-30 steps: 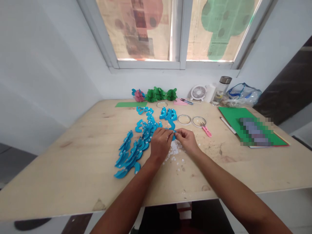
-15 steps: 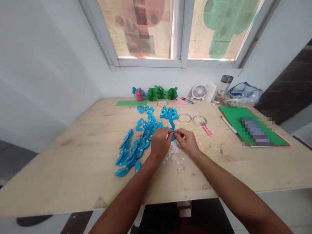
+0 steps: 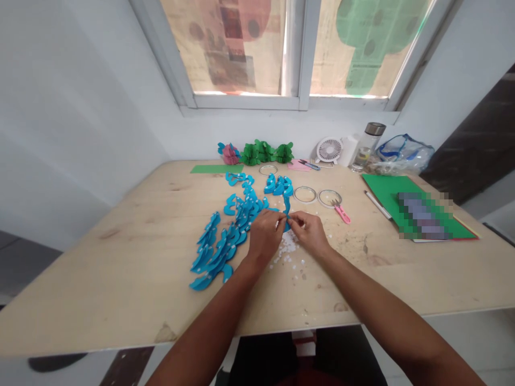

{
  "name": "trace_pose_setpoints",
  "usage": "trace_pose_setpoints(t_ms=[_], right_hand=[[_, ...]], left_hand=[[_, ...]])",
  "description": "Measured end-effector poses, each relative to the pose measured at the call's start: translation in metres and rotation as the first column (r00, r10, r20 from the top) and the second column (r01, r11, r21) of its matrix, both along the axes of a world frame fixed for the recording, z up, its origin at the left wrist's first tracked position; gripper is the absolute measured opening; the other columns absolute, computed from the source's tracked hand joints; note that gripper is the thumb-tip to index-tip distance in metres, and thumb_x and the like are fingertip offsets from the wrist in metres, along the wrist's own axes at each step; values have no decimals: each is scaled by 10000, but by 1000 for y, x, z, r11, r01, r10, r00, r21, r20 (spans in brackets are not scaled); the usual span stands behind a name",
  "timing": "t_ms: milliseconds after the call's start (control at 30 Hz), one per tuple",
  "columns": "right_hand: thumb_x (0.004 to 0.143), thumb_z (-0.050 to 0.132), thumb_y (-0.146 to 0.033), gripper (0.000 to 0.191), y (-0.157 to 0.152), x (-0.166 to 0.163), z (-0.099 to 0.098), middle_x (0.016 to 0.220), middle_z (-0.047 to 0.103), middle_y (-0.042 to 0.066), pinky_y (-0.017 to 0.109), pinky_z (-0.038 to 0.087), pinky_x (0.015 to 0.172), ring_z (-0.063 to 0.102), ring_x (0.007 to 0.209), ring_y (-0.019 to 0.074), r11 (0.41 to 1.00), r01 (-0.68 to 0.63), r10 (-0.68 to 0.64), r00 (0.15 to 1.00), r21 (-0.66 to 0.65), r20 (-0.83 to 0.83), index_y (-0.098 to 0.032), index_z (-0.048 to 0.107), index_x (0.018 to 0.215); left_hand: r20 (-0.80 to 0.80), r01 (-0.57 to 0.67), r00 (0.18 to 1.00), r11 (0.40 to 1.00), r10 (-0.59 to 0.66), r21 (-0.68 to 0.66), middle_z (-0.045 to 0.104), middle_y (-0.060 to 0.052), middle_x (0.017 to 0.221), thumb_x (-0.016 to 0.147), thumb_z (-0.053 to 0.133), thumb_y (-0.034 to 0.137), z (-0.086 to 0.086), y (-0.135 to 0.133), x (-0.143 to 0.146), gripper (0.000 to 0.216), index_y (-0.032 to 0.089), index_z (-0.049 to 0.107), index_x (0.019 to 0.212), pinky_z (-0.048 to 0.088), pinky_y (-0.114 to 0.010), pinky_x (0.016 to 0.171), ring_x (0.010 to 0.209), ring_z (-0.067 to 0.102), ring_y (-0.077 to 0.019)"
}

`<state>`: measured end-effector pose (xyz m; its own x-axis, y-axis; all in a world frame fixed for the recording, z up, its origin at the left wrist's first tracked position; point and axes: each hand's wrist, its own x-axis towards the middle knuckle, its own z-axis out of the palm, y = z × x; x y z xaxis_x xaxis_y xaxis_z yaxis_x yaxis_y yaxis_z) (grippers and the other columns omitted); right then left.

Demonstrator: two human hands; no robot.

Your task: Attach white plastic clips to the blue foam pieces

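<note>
My left hand (image 3: 265, 234) and my right hand (image 3: 309, 231) meet over the middle of the wooden table (image 3: 120, 279), both pinched on one curved blue paper piece (image 3: 286, 206) that sticks up between the fingertips. Left of my hands a long row of matching blue paper pieces (image 3: 219, 246) lies overlapped on the table. More blue pieces (image 3: 278, 186) lie just beyond my hands. Small white paper scraps (image 3: 288, 249) are scattered under and in front of my hands.
Two tape rings (image 3: 304, 194) and small pink scissors (image 3: 341, 213) lie behind my right hand. A green sheet stack (image 3: 386, 193) sits at the right. Green paper decorations (image 3: 265, 153), a small white fan (image 3: 329, 150), a bottle (image 3: 368, 140) and a clear bag (image 3: 404, 154) line the wall.
Nothing has visibly changed apart from a slight shift of the view; both hands stay pinched on the blue piece in the same spot.
</note>
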<state>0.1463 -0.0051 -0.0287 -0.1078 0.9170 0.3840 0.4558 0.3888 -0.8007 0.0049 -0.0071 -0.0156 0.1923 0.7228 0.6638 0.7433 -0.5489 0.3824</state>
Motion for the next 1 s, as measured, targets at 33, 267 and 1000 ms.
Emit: trace_pose_setpoints(t_ms=[33, 267, 1000], right_hand=[[771, 534, -255, 176, 0, 0, 0, 705, 666, 37, 261, 419, 625, 567, 637, 161, 1000, 0, 0, 1000, -3, -4, -181, 693, 789], [771, 534, -273, 187, 1, 0, 0, 652, 643, 25, 236, 400, 576, 528, 578, 136, 999, 4, -5, 999, -47, -32, -161, 682, 749], [763, 537, -293, 199, 3, 0, -1, 556, 566, 1, 225, 361, 527, 472, 529, 123, 998, 11, -13, 1000, -55, -26, -157, 681, 742]], left_hand=[[12, 1, 1000, 1000, 0, -11, 658, -65, 702, 804, 507, 166, 0, 0, 0, 166, 171, 653, 726, 439, -303, 688, 753, 591, -205], [117, -10, 993, 987, 29, -162, 686, -49, 775, 777, 527, 156, -1, 2, 0, 141, 177, 666, 755, 453, -295, 735, 790, 610, -188], [145, 4, 989, 968, 34, -253, 683, -50, 804, 787, 521, 179, -6, 6, -1, 137, 170, 657, 775, 443, -289, 768, 820, 603, -177]])
